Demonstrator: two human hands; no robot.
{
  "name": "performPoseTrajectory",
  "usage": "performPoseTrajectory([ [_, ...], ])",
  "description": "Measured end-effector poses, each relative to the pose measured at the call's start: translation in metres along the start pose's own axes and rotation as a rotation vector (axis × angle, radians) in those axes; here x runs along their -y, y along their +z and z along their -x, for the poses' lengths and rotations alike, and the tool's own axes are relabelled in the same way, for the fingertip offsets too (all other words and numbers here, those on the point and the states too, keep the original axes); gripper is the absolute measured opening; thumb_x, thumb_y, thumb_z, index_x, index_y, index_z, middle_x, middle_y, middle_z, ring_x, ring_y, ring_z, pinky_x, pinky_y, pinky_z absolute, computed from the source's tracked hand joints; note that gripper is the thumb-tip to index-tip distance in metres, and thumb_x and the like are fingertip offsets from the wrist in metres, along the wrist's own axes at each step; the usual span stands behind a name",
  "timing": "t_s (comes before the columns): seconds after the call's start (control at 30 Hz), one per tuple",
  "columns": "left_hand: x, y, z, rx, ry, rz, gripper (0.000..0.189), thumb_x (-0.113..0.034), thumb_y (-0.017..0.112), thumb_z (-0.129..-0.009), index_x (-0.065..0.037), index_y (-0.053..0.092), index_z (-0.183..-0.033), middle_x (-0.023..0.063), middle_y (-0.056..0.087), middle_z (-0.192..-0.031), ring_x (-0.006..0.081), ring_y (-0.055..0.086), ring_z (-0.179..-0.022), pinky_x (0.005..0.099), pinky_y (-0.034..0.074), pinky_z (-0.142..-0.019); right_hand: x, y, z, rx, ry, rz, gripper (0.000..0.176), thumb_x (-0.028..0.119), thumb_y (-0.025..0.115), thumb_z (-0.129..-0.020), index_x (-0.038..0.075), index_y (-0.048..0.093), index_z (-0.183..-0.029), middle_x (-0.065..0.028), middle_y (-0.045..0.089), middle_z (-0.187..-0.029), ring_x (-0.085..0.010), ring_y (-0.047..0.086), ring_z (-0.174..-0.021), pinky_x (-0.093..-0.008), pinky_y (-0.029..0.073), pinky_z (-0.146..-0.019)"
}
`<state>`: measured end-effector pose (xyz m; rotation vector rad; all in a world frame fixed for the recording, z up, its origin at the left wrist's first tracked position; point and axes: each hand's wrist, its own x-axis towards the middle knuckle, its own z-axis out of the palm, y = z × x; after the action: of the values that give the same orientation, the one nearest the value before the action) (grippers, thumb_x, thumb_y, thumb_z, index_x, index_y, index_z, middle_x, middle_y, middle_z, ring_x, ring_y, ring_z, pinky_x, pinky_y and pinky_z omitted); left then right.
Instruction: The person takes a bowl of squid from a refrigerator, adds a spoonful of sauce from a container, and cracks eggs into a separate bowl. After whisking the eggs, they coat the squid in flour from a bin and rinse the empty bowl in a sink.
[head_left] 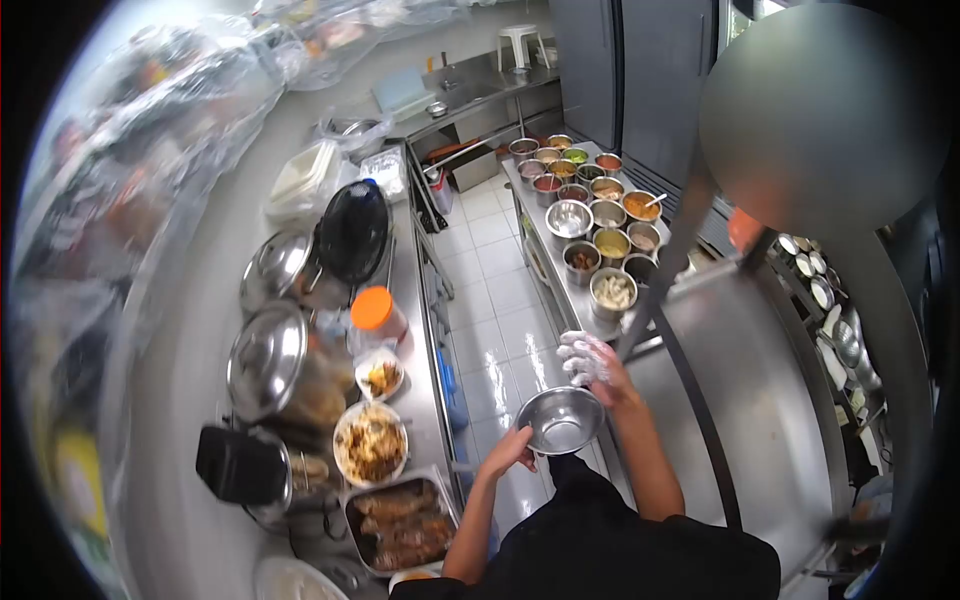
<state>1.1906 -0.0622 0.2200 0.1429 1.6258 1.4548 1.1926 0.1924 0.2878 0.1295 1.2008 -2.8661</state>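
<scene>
A steel mixing bowl (562,420) is held in front of my body, above the tiled floor; no food shows in it. My left hand (512,452) is closed on its near left rim. My right hand (597,364) is raised just beyond the bowl's far right rim, fingers apart and coated with something white. Close ahead of that hand, a steel pot of pale chunks (613,292) stands at the near end of a counter. An empty-looking steel bowl (569,219) rests among the pots farther along.
Several steel pots of sauces and ingredients (562,170) crowd the right counter. On the left counter are a noodle bowl (371,444), a meat tray (401,522), an orange-lidded jar (372,310) and lidded pots (268,360). White floor tiles (482,305) run between. A dark post (668,270) stands at right.
</scene>
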Motion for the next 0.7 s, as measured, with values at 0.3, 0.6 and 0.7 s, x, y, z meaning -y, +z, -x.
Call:
performPoseTrajectory([
  [0.3,-0.056,-0.196,-0.157,-0.346,0.081,0.235,0.046,-0.041,0.047,-0.097,0.002,0.062,-0.089,0.0103,0.063,-0.067,0.0203,0.062,-0.054,0.0367,0.054,-0.051,0.014,0.049,-0.374,0.358,0.070,-0.028,0.034,0.022,0.055,-0.100,0.004,0.053,-0.129,-0.0061,0.066,-0.105,-0.0113,0.066,-0.084,-0.0236,0.057,-0.067],
  [0.6,-0.247,-0.418,-0.367,-0.428,0.060,0.179,0.040,-0.033,0.046,-0.096,0.002,0.060,-0.086,0.0100,0.060,-0.067,0.0180,0.057,-0.053,0.0361,0.055,-0.052,0.027,0.071,-0.706,0.323,0.300,0.092,0.032,0.025,0.054,-0.102,0.006,0.056,-0.127,-0.0043,0.067,-0.102,-0.0092,0.065,-0.080,-0.0214,0.054,-0.057],
  [0.7,-0.330,-0.482,-0.479,-0.252,0.057,0.122,0.040,-0.036,0.047,-0.096,0.001,0.058,-0.086,0.0099,0.059,-0.069,0.0195,0.058,-0.054,0.0357,0.055,-0.056,0.077,0.023,-0.791,0.188,0.220,0.031,0.031,0.024,0.056,-0.101,0.007,0.058,-0.128,-0.0033,0.068,-0.104,-0.0088,0.064,-0.082,-0.0231,0.053,-0.063],
])
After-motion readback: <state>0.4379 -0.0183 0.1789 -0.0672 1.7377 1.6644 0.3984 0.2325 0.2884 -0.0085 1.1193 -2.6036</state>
